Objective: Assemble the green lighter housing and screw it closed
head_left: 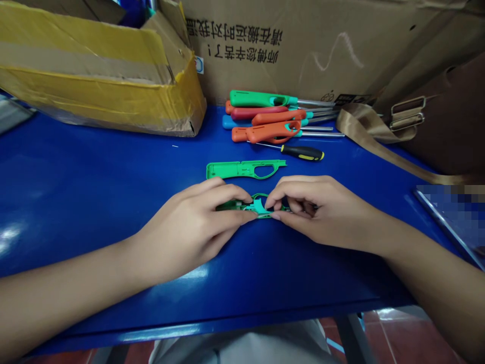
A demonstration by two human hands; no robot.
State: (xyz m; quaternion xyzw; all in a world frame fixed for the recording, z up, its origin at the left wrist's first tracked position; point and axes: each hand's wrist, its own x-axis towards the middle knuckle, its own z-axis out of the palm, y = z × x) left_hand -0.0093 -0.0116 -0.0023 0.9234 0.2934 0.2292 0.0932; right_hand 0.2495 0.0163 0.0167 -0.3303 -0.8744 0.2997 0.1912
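Observation:
Between my hands lies an opened green lighter half (230, 205), low over the blue table, with a teal trigger (258, 206) in its middle. My left hand (200, 217) grips the half's left part between thumb and fingers, the fingertips beside the trigger. At the other end, my right hand (316, 210) has its thumb and forefinger closed on the half just right of the trigger; its other fingers are curled and hide that end. Just beyond my hands an empty green lighter shell (223, 170) rests with its inside facing up.
Several long-necked lighters (261, 98) in green, red, orange and blue are piled at the back. A black-and-yellow screwdriver (303, 152) lies before them. A taped carton (113, 96) stands at left, a large cardboard box (303, 50) behind, a brown strap (364, 139) at right.

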